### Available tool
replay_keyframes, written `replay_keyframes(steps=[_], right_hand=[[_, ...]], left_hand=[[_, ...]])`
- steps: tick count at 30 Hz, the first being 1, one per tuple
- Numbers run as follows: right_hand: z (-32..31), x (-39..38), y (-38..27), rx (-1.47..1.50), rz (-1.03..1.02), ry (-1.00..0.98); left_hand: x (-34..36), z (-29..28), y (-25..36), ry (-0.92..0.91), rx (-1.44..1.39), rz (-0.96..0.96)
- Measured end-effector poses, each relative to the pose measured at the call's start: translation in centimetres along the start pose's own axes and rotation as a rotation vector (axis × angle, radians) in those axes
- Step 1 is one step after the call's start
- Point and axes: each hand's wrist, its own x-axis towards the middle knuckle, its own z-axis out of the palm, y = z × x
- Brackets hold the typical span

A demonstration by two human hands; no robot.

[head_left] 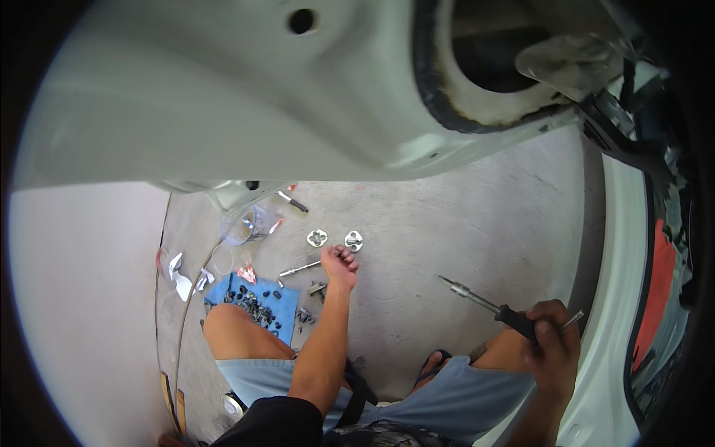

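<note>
My right hand (pixel 553 343) is closed around the black handle of a screwdriver (pixel 484 302). Its metal shaft, with a thicker collar near the tip, points up and to the left, and a short metal stub pokes out behind the fist. Low over the floor, my left hand (pixel 341 262) has its fingers curled at one end of a slim metal-shafted tool (pixel 298 269); the fingers hide that end. Just beyond this hand are two silver, rounded metal plates, one on the left (pixel 317 238) and one on the right (pixel 354 241).
A blue cloth (pixel 285 298) holds many small dark clips or fasteners by my left knee. Past it stand a clear plastic tub (pixel 244 226) and a black-handled tool (pixel 294 202). A pale vehicle panel (pixel 223 104) hangs overhead; a door sill (pixel 614 298) runs along the right.
</note>
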Motion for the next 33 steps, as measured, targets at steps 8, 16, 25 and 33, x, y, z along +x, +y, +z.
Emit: replay_keyframes(steps=[8,16,25,33], right_hand=[[-1.1,-2.9,-1.0,0.213,0.064,-0.215],[-3.2,-17.2,-10.1,1.078,-0.039,-0.365],[-10.9,-32.6,-26.0,0.469,-0.120,0.936],[-14.4,-35.1,-29.0,0.699,0.198,0.968]], left_hand=[[9.8,-2.2,2.3,0.042,1.348,0.591],[-29.0,13.1,-3.8,-0.921,1.442,0.446],[-72.4,36.9,-10.6,-0.727,1.559,-0.644],[-79.1,41.3,-16.4,-0.950,1.845,-0.640]])
